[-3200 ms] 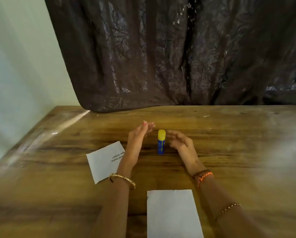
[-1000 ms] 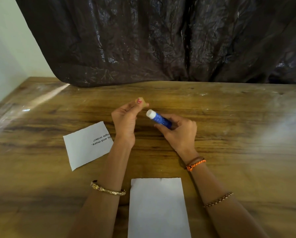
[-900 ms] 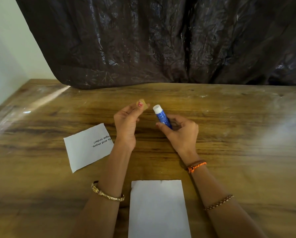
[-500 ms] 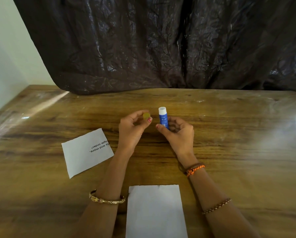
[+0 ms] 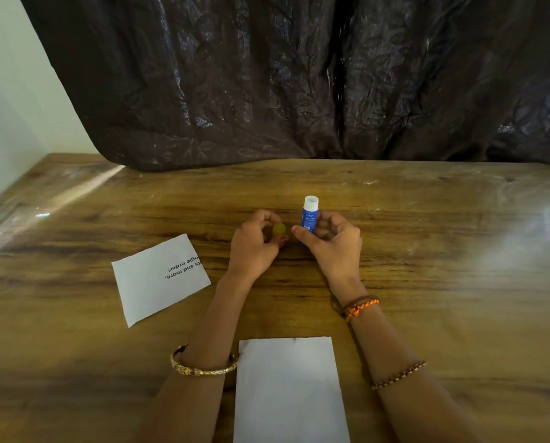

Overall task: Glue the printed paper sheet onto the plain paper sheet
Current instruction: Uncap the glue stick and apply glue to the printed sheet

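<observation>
My right hand [image 5: 332, 247] grips a blue glue stick [image 5: 309, 214], upright, its white open top showing. My left hand [image 5: 254, 247] pinches the stick's yellow cap [image 5: 279, 230] between thumb and fingers, just left of the stick. The printed paper sheet [image 5: 158, 278] lies flat on the table to the left, with a few lines of black text near its right edge. The plain white paper sheet [image 5: 291, 390] lies at the near edge between my forearms.
A wooden table [image 5: 443, 282] carries everything. A dark crinkled curtain [image 5: 299, 78] hangs along the table's far edge. A pale wall [image 5: 8, 100] stands at the left.
Over three seconds my right hand picked up the glue stick and my left pulled off its yellow cap. In the last second the stick turned from tilted to upright and both hands sank slightly.
</observation>
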